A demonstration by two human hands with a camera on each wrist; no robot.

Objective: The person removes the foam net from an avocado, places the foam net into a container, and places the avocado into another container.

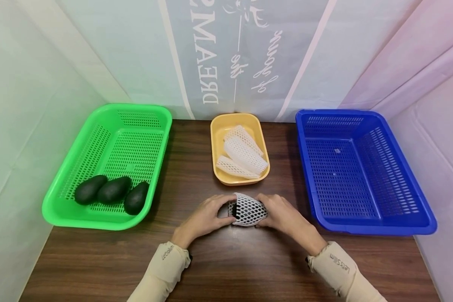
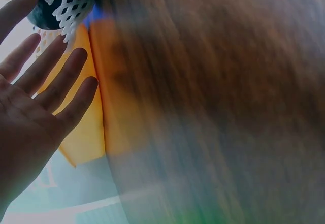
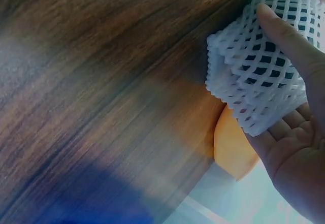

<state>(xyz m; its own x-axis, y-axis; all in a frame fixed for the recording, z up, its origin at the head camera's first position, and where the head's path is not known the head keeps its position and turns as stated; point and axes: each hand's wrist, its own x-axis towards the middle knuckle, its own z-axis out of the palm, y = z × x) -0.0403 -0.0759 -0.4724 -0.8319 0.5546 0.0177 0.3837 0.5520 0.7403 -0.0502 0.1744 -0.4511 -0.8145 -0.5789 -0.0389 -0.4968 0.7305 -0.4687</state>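
Observation:
A dark avocado (image 2: 44, 16) sits in a white foam net sleeve (image 1: 249, 210) above the table's middle; the mesh covers most of it. My left hand (image 1: 208, 214) holds the sleeve's left end, thumb on the near side and fingertips on the far side. In the left wrist view its other fingers spread apart. Around the sleeve's right end, my right hand (image 1: 283, 213) grips with the thumb across the mesh, as the right wrist view shows. Some loose sleeve hangs past the fruit there.
Three avocados (image 1: 114, 191) lie at the near end of the green basket (image 1: 158, 167) on the left. Several foam net sleeves (image 1: 245, 153) lie in a yellow tray (image 1: 214, 144) behind the hands. A blue basket (image 1: 312, 188) stands on the right of the wooden table (image 1: 245, 272).

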